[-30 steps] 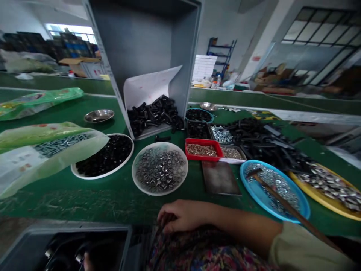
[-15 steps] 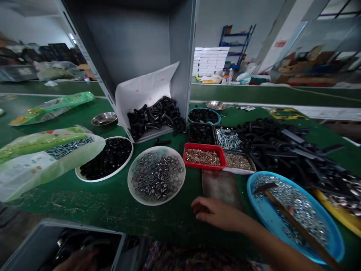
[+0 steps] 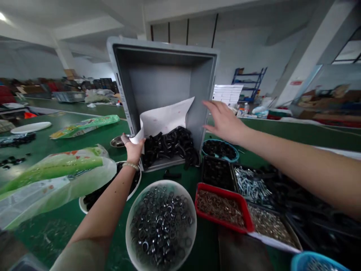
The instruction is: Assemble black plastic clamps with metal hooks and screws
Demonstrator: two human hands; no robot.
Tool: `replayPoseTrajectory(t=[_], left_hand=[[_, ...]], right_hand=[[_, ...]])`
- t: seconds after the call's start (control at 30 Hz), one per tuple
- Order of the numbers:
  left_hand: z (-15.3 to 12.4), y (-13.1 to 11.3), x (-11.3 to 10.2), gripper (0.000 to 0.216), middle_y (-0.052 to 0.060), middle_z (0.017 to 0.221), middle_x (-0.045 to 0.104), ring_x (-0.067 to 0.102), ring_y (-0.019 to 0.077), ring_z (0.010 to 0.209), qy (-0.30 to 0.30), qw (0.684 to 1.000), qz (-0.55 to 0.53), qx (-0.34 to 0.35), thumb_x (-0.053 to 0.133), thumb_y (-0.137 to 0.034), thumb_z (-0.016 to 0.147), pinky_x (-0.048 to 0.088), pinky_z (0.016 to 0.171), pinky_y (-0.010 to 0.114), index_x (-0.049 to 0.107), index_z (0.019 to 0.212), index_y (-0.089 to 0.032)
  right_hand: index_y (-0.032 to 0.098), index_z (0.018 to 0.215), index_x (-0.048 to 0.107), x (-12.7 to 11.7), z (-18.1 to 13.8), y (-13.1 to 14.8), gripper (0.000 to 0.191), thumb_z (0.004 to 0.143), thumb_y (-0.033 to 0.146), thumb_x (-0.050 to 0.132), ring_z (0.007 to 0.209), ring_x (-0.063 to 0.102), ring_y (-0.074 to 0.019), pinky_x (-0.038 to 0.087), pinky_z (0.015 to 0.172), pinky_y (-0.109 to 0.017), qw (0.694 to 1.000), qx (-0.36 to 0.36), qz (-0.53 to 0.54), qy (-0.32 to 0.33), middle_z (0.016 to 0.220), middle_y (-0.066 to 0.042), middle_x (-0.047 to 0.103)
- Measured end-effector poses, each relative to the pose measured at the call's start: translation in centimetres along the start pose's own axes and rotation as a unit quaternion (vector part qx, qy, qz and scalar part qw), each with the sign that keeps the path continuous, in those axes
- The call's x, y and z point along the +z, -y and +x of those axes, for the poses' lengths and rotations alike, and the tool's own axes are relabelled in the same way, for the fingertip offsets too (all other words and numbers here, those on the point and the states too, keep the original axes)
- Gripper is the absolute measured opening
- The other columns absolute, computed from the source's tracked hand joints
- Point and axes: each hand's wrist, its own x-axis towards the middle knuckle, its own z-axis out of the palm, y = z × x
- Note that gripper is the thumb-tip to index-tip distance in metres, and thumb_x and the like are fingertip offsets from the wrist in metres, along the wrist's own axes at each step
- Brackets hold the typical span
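Note:
A grey plastic crate [image 3: 158, 79] stands tipped on its side on the green table, its open mouth facing me. A heap of black plastic parts [image 3: 169, 145] lies inside on its lower wall, under a white paper sheet [image 3: 165, 120]. My left hand [image 3: 133, 148] grips the crate's lower left corner, fingers closed on the rim by the paper's edge. My right hand [image 3: 224, 120] is raised at the crate's right wall, fingers spread and open, almost touching it.
A white bowl of metal rings [image 3: 160, 226] sits in front of me. A red tray [image 3: 221, 207], a black tray [image 3: 217, 173], a tray of screws [image 3: 249, 184] and a blue bowl [image 3: 218, 148] stand to the right. A green-and-clear bag [image 3: 53, 177] lies left beside a plate of black parts [image 3: 93, 197].
Both arms have reached forward from the table's near edge to the crate. My left hand has taken hold of its corner, my right hand has risen to its right wall. The view tilted up.

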Motion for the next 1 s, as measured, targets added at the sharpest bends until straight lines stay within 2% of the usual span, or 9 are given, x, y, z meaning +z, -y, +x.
replayPoseTrajectory(t=[0.13,0.23,0.33,0.4,0.5,0.6,0.73,0.9,1.0], left_hand=[[1.9,0.6,0.0,0.061,0.007,0.108,0.064,0.066,0.0206,0.094,-0.024,0.999,0.041,0.021,0.069,-0.018,0.074,0.051,0.094,0.035,0.044,0.129,-0.019],[1.9,0.1,-0.4,0.04,0.007,0.102,0.067,0.066,0.0238,0.097,-0.009,0.996,0.075,0.043,0.062,-0.02,0.08,0.049,0.097,0.037,0.054,0.119,-0.02],[1.3,-0.2,-0.7,0.046,0.009,0.11,0.066,0.063,0.025,0.107,0.01,0.997,0.065,0.049,0.061,-0.019,0.081,0.046,0.101,0.037,0.051,0.126,-0.02],[1.0,0.2,-1.0,0.057,0.009,0.119,0.063,0.06,0.024,0.114,0.026,0.997,0.034,0.06,0.066,-0.017,0.077,0.043,0.105,0.035,0.047,0.13,-0.02],[1.1,1.5,-1.1,0.074,0.01,0.121,0.062,0.059,0.0249,0.115,0.032,0.999,-0.019,0.003,0.076,-0.016,0.067,0.043,0.105,0.036,0.043,0.134,-0.019],[1.7,2.9,-0.8,0.061,0.011,0.109,0.066,0.062,0.0296,0.11,0.012,0.995,-0.044,-0.086,0.079,-0.016,0.062,0.045,0.103,0.041,0.055,0.118,-0.016],[2.3,3.1,0.0,0.032,0.01,0.094,0.067,0.063,0.0309,0.102,-0.006,0.994,-0.077,-0.082,0.07,-0.009,0.064,0.044,0.103,0.045,0.063,0.094,-0.017],[2.1,2.8,0.2,0.034,0.007,0.086,0.064,0.063,0.029,0.098,-0.021,0.989,-0.124,-0.078,0.061,-0.003,0.061,0.045,0.102,0.046,0.063,0.091,-0.017],[1.8,2.9,0.0,0.033,0.007,0.084,0.063,0.063,0.0291,0.099,-0.027,0.988,-0.132,-0.081,0.058,-0.002,0.06,0.044,0.103,0.046,0.062,0.09,-0.017]], right_hand=[[0.018,0.15,0.026,3.1,7.9,1.3,0.074,0.084,0.02,0.06,0.14,0.028,-0.0364,0.028,0.111,-0.057,0.986,-0.119,-0.103,0.045,0.15,-0.016,0.035],[0.017,0.151,0.025,7.7,12.1,2.6,0.08,0.082,0.016,0.063,0.142,0.024,-0.0344,0.022,0.113,-0.054,0.984,-0.119,-0.117,0.06,0.153,-0.017,0.03],[0.016,0.154,0.016,11.7,15.2,3.1,0.093,0.078,0.019,0.069,0.144,0.021,-0.0345,0.019,0.114,-0.054,0.993,-0.039,-0.103,0.036,0.156,-0.019,0.026],[0.014,0.154,0.017,13.4,16.5,3.3,0.092,0.079,0.023,0.07,0.139,0.032,-0.0345,0.018,0.112,-0.056,0.992,-0.001,-0.099,0.076,0.147,-0.02,0.041],[0.013,0.137,0.049,14.3,16.6,3.9,0.055,0.085,0.025,0.064,0.119,0.053,-0.0313,0.019,0.109,-0.057,0.975,-0.015,-0.116,0.186,0.115,-0.015,0.066],[0.014,0.123,0.06,12.5,15.7,4.7,0.036,0.089,0.023,0.058,0.118,0.052,-0.0284,0.017,0.111,-0.052,0.972,-0.082,-0.147,0.164,0.112,-0.013,0.065],[0.015,0.145,0.037,4.9,17.1,4.9,0.056,0.091,0.022,0.053,0.132,0.036,-0.0305,0.017,0.112,-0.052,0.966,-0.168,-0.195,0.004,0.136,-0.016,0.049],[0.01,0.151,0.02,-5.5,24.1,3.6,0.075,0.09,0.034,0.056,0.143,0.016,-0.0353,0.014,0.113,-0.057,0.969,-0.075,-0.206,-0.111,0.156,-0.02,0.02],[0.007,0.144,0.035,-6.5,27.3,2.5,0.079,0.083,0.048,0.063,0.137,0.03,-0.0368,0.027,0.109,-0.055,0.982,0.011,-0.186,-0.015,0.15,-0.022,0.032]])
